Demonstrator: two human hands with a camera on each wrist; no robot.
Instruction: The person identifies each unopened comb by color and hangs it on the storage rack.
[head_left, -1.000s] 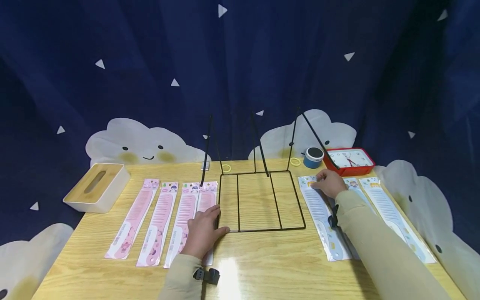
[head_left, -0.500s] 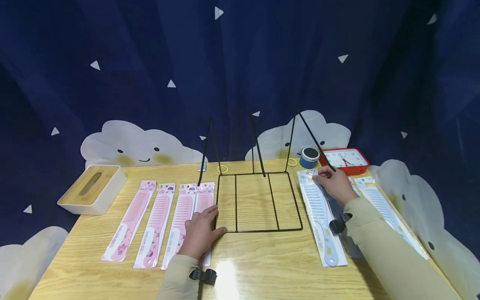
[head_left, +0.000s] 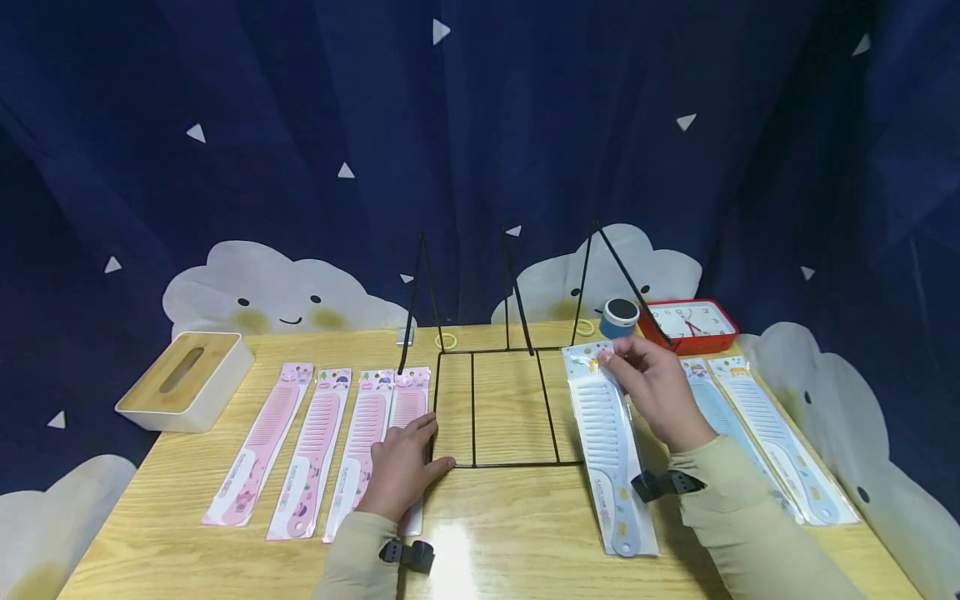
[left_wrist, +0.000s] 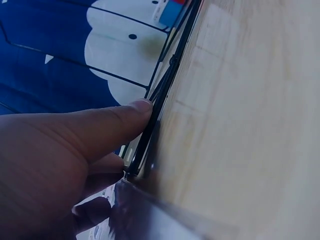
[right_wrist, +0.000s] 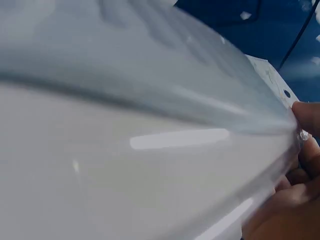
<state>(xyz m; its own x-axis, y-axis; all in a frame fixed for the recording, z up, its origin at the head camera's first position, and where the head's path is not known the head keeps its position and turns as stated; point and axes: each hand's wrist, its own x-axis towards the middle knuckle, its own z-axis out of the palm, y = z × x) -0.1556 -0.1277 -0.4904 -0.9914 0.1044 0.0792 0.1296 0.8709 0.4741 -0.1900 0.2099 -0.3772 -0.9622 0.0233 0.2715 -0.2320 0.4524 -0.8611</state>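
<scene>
In the head view my right hand (head_left: 656,390) pinches the top corner of a packaged blue comb (head_left: 606,433), raised over the right side of a black wire rack (head_left: 473,408). The comb's clear wrapper fills most of the right wrist view, with the thumb and fingers (right_wrist: 309,120) at its far end. My left hand (head_left: 402,468) holds the rack's front left corner, its thumb on the front wire and its fingers along the left side. The left wrist view shows the thumb (left_wrist: 122,120) against the black wire (left_wrist: 160,102). Part of a packaged pink comb (head_left: 411,404) lies under this hand.
More packaged pink combs (head_left: 318,454) lie at left, beside a tissue box (head_left: 187,383). Two packaged blue combs (head_left: 780,442) lie at right. Behind are a red clock (head_left: 693,325), a small blue speaker (head_left: 619,318) and yellow rings (head_left: 446,341). The rack's black rods slant upward.
My right hand has picked up the nearest packaged blue comb from the table and carried it left to the rack's right edge. My left hand stays at the rack's corner.
</scene>
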